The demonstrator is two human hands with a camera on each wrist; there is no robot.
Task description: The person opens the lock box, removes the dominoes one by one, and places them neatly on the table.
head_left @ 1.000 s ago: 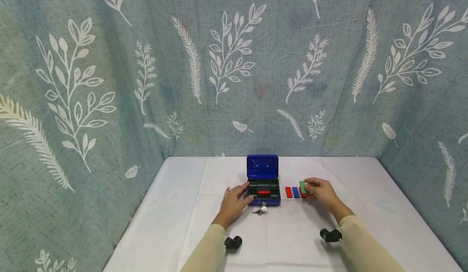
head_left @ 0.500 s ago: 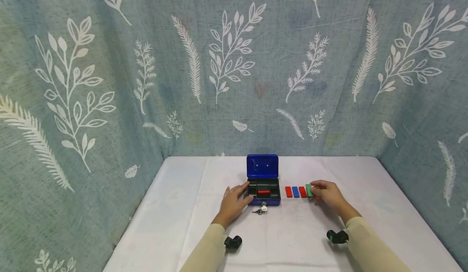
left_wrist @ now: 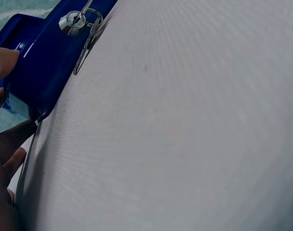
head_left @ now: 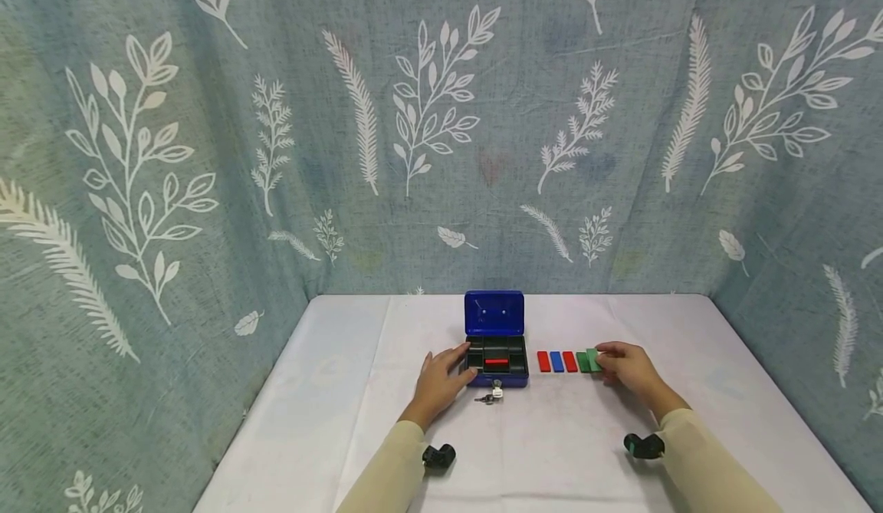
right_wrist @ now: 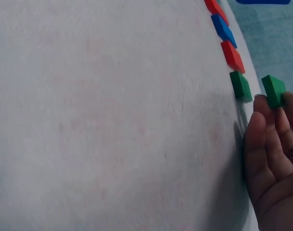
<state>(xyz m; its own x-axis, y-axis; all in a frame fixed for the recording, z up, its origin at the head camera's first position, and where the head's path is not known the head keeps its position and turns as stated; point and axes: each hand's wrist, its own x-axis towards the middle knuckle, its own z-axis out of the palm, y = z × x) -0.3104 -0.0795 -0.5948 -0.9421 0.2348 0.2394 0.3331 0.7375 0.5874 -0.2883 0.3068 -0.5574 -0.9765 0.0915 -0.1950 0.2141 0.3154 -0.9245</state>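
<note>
My right hand point(head_left: 631, 367) pinches a green block point(right_wrist: 273, 90) between thumb and fingers, raised just off the cloth. Beside it a second green block point(right_wrist: 240, 86) lies at the right end of a row with a red block point(head_left: 569, 361), a blue block point(head_left: 556, 361) and another red block point(head_left: 543, 361). An open blue cash box point(head_left: 507, 382) with a black compartment tray stands left of the row. My left hand point(head_left: 441, 386) holds the box's left side, thumb near the front corner, fingers toward the back. Something red point(head_left: 496, 361) shows in the tray's middle compartment.
Keys on a ring point(head_left: 488, 399) hang from the lock point(left_wrist: 72, 23) on the box's front. The raised lid point(head_left: 494, 314) stands at the back. A white cloth point(head_left: 552, 444) covers the table, and a patterned curtain point(head_left: 483, 252) hangs behind it.
My right hand has moved to the right with the green block, away from over the red block. The other green block now shows in the row. My left hand has stayed on the box.
</note>
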